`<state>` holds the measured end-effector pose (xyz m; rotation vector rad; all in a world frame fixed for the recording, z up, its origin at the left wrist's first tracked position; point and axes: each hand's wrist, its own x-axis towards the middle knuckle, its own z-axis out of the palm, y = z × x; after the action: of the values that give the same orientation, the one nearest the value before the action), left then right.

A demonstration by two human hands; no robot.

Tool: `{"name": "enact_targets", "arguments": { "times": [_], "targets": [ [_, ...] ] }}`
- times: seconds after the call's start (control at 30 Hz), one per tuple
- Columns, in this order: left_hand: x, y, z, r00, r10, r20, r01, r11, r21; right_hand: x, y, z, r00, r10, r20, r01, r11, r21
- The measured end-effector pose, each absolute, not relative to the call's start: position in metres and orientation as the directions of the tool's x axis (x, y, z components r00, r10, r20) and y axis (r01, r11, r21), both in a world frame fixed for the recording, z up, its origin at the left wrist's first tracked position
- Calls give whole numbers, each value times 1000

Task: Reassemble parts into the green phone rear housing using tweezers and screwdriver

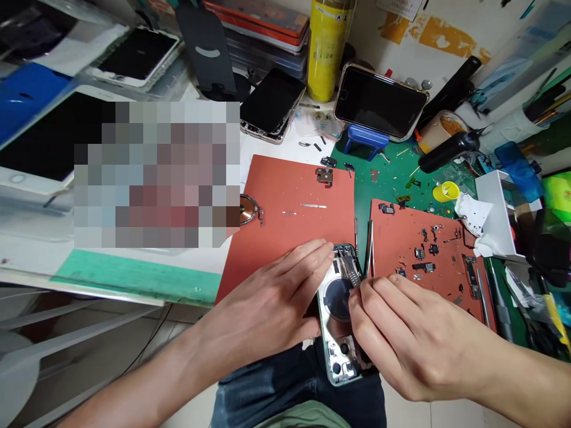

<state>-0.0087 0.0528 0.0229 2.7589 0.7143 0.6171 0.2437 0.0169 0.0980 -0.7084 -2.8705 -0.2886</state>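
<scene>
Hands at phone shell; 2 red mats, tiled floor.

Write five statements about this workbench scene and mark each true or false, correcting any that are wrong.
1. The left hand touches the opened phone housing. True.
2. The right hand is empty. False: it holds a slim metal tool.
3. The large yellow can lies on its side. False: it stands upright.
4. A dark-screened phone leans on a blue stand. True.
5. The small yellow cup sits on a red pad. False: it is on the green mat.
</scene>
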Motion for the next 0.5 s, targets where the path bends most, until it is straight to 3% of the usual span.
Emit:
{"name": "enact_targets", "arguments": {
  "times": [0.23,0.5],
  "targets": [
    [-10,53,23,784,540,305,414,-822,392,242,16,98,-875,441,201,473,868,153],
    [-10,55,25,792,510,335,385,-844,373,240,13,97,-878,442,185,471,866,166]
  ]
}}
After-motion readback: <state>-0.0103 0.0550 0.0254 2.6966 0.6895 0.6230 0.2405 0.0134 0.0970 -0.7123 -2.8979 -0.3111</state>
